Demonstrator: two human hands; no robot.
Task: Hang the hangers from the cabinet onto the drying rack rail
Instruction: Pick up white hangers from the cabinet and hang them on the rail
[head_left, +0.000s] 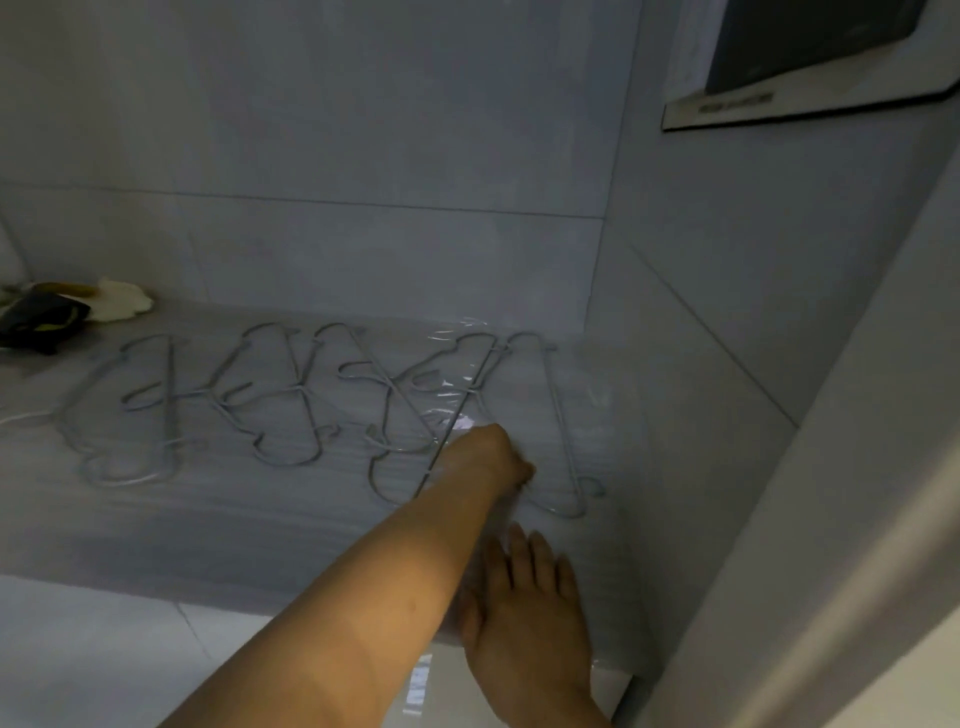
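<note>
Cabinet top (234, 535) with wire hangers (296, 388)

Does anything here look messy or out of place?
Yes: the wire hangers lie flat in a crisscrossed, overlapping jumble, and crinkled clear plastic film covers the rightmost ones by the left hand.

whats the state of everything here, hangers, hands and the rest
hangers: lying flat, overlapping in a row on the sheet, none hung
sheet: spread flat over the cabinet top
left hand: fingers curled at a right-side hanger, seemingly gripping it; blurred
right hand: fingers straight, pressing flat on the sheet
dark item: lying at back left, untouched
white cloth: crumpled beside it
</note>
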